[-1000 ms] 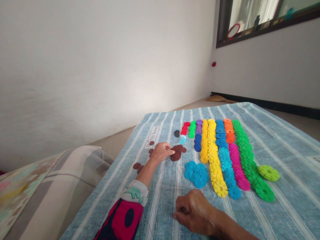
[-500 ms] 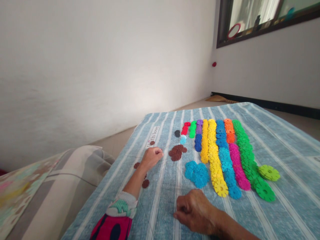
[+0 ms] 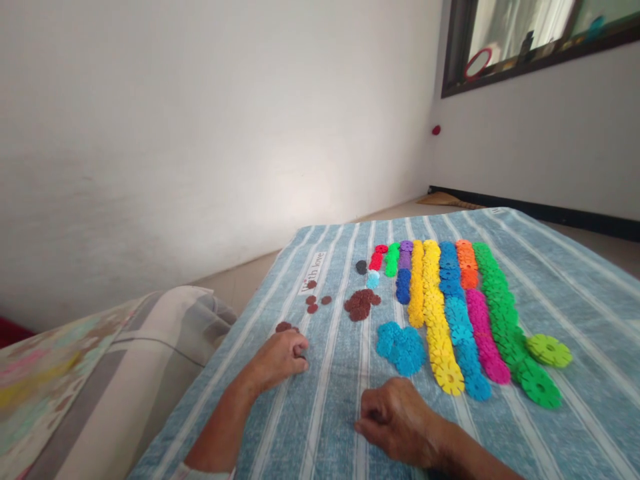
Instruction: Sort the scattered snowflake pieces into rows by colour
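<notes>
My left hand (image 3: 278, 360) is low over the striped cloth, thumb and fingers curled together; whatever lies between them is hidden. Just beyond its knuckles are brown discs (image 3: 287, 327), partly covered by the hand. Further off lie several small loose brown discs (image 3: 313, 309). My right hand (image 3: 400, 423) rests on the cloth in a closed curl, its inside out of sight. Beyond the right hand sits a cluster of light blue notched discs (image 3: 401, 348), and past that a brown disc pile (image 3: 361, 305).
Overlapping notched discs form long rows: yellow (image 3: 440, 327), blue (image 3: 456, 313), magenta (image 3: 486, 333) and green (image 3: 500, 300). A lime disc (image 3: 549, 351) leans at the near right. Small black discs (image 3: 361, 267) lie farther back. Grey-striped fabric (image 3: 165, 333) bulges left of the cloth-covered surface (image 3: 210, 400).
My left hand has come back toward me and left, uncovering small brown discs on the cloth. My right hand keeps its closed pose. The view has shifted slightly.
</notes>
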A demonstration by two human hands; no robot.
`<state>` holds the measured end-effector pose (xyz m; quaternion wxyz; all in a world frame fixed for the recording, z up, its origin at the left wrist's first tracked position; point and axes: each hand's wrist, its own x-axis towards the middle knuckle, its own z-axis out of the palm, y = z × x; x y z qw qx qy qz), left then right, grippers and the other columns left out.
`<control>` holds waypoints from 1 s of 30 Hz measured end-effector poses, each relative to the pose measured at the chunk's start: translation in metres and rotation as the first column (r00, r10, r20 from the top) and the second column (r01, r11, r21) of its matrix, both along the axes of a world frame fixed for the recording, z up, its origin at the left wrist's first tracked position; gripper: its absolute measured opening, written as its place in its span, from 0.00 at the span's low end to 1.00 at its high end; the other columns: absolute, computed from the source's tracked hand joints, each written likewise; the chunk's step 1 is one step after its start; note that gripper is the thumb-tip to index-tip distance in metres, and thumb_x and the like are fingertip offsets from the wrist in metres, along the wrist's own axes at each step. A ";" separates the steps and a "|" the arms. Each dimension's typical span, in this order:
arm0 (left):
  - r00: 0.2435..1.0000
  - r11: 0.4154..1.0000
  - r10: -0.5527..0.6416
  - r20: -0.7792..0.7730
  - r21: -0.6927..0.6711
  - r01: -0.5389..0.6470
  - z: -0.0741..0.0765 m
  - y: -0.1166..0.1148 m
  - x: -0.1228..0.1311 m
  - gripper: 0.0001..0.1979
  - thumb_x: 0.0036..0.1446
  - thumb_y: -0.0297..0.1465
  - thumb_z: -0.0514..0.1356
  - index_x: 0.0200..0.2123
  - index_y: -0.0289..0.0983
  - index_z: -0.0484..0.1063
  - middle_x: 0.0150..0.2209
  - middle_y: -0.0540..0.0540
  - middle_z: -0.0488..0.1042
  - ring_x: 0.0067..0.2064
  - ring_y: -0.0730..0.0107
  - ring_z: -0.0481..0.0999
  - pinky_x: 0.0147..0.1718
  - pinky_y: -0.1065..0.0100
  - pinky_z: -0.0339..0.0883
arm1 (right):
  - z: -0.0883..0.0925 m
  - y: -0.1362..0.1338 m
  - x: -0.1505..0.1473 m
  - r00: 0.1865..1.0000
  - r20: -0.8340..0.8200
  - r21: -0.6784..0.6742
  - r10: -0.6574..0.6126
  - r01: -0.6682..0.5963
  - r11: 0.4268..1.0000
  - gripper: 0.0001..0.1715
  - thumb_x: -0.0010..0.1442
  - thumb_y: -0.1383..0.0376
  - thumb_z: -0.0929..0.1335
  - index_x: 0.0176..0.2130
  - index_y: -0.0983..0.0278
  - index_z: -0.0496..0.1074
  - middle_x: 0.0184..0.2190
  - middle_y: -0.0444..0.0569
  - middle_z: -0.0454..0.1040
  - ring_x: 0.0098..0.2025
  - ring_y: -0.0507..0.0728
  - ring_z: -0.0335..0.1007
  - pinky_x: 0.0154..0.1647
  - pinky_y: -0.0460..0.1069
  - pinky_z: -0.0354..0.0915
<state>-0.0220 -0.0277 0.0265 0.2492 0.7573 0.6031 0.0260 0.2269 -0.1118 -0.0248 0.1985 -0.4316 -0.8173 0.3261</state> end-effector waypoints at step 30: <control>0.997 0.996 0.058 -0.058 -0.067 -0.062 0.001 -0.024 -0.006 0.06 0.36 0.28 0.56 0.24 0.37 0.65 0.24 0.53 0.65 0.28 0.71 0.65 0.26 0.73 0.52 | 0.004 0.000 0.001 0.999 0.048 -0.004 0.020 -0.020 1.000 0.13 0.56 0.62 0.68 0.22 0.64 0.67 0.17 0.37 0.58 0.20 0.47 0.51 0.22 0.45 0.46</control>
